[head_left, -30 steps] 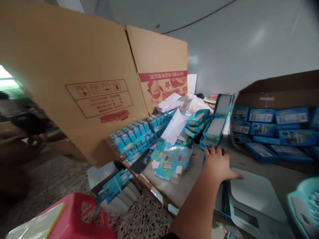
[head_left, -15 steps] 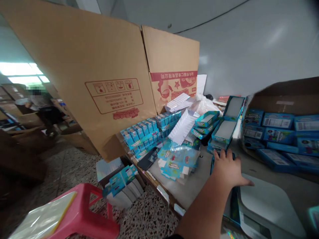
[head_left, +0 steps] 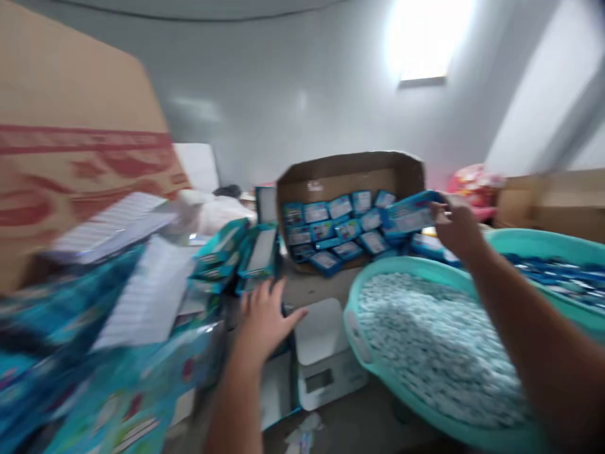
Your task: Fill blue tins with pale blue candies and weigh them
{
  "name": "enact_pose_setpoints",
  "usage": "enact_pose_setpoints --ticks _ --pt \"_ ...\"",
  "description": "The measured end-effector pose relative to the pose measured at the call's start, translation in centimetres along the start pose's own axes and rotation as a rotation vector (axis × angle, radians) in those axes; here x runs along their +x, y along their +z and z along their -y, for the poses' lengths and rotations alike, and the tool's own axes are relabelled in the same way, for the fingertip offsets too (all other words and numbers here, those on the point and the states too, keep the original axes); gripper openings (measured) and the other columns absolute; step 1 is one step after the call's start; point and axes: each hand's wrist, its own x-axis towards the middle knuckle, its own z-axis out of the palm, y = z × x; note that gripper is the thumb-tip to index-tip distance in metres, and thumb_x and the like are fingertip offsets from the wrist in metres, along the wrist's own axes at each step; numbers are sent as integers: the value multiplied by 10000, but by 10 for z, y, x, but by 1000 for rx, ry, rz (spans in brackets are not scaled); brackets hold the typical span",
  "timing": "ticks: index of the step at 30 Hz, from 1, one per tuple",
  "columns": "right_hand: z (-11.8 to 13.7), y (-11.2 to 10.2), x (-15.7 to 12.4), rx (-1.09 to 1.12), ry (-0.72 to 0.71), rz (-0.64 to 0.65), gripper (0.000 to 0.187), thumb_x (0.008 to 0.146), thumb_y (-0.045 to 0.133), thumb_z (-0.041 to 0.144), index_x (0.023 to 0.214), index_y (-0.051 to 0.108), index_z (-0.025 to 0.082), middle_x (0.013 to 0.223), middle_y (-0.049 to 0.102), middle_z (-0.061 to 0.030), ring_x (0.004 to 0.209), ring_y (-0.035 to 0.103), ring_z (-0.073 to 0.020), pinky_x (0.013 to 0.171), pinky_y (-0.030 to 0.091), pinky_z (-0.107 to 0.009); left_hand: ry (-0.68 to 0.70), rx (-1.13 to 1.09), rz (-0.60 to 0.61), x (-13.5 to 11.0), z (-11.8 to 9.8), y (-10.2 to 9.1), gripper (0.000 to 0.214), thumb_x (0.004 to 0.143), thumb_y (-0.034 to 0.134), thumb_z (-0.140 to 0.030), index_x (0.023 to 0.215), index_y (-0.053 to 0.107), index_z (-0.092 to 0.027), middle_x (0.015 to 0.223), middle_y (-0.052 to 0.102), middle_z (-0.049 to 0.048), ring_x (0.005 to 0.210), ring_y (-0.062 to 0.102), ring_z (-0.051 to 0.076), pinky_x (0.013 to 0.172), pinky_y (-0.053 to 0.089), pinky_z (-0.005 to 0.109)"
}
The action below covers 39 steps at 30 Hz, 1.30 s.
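Note:
My left hand (head_left: 263, 318) rests palm down, fingers spread, on a blue box lying beside a white scale (head_left: 326, 356) on the table. My right hand (head_left: 456, 227) is raised farther back and pinches a flat blue packet (head_left: 407, 215) in front of a tipped cardboard carton (head_left: 350, 173) full of the same blue packets. Below my right forearm sits a teal basin (head_left: 373, 296) heaped with small pale pieces. The whole picture is smeared by motion.
A big brown carton with red print (head_left: 70, 151) stands at the left. Stacks of open blue boxes (head_left: 236, 249) and white sheets (head_left: 142, 290) crowd the left of the table. A second teal basin (head_left: 553, 265) with blue packets sits at the right.
The view has swung sharply right, away from the floor and pink stool. The basins and my right hand with a blue packet have come into view. My left hand stays by the scale.

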Motion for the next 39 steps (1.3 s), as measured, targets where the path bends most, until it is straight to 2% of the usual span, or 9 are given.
enact_pose_setpoints --ticks 3,8,12,15,20,23,26,32,39 --pt "10 -29 -24 318 204 76 269 978 477 218 1181 635 137 953 653 -99 844 602 -198 807 512 -368 145 -366 -107 5 -18 6 798 799 679 -591 1451 409 -219 1463 488 157 1393 407 363 1181 208 619" --pt "56 -24 -86 1020 613 434 286 913 580 382 1142 601 213 829 580 -8 661 559 -146 572 537 -276 382 -849 -19 -12 -97 7 1178 699 806 -569 1563 42 -328 1620 228 143 1469 300 356 1148 332 588" --pt "55 -23 -115 865 665 704 274 973 445 369 1064 622 181 820 594 -41 657 573 -164 553 545 -294 532 -984 -1 -11 -151 4 966 624 878 -460 1411 352 -271 1501 423 148 1373 457 334 1110 425 492" --pt "45 -34 -123 397 326 729 296 986 416 326 1032 653 155 909 640 -95 855 619 -236 766 558 -396 423 -1051 -55 0 -169 8 871 539 902 -433 1251 450 -215 1194 625 112 1076 649 296 946 535 440" --pt "48 -62 -158 -128 -82 766 594 983 457 551 1403 525 137 1438 490 -196 1351 408 -358 1128 314 -559 119 -1274 -118 11 -175 28 905 409 939 -447 1126 453 -186 902 621 9 832 647 224 770 553 353" --pt "39 -61 -173 -185 -90 948 1092 785 596 798 1585 247 142 1629 152 -192 1498 93 -406 1199 94 -623 94 -1248 -36 10 -173 33 869 386 947 -416 1078 478 -180 895 617 3 847 639 223 774 545 343" --pt "16 -46 -165 -218 -13 997 1214 674 665 842 1602 199 214 1649 51 -150 1506 -18 -410 1193 43 -642 42 -1241 -28 7 -172 31 847 413 939 -396 1089 474 -187 909 628 2 859 648 224 779 544 344" --pt "-27 -15 -135 -98 95 993 1206 571 827 721 1568 321 269 1629 170 -169 1484 154 -425 1182 216 -577 -68 -1195 -69 5 -171 33 618 661 824 -505 1099 499 -214 919 643 15 819 653 208 770 539 353" --pt "-39 -8 -124 61 44 1005 959 594 876 561 1430 534 237 1461 472 -122 1352 429 -333 1162 310 -457 6 -1185 -41 9 -167 46 523 748 768 -455 1145 516 -225 1076 646 58 1000 648 243 911 506 393"
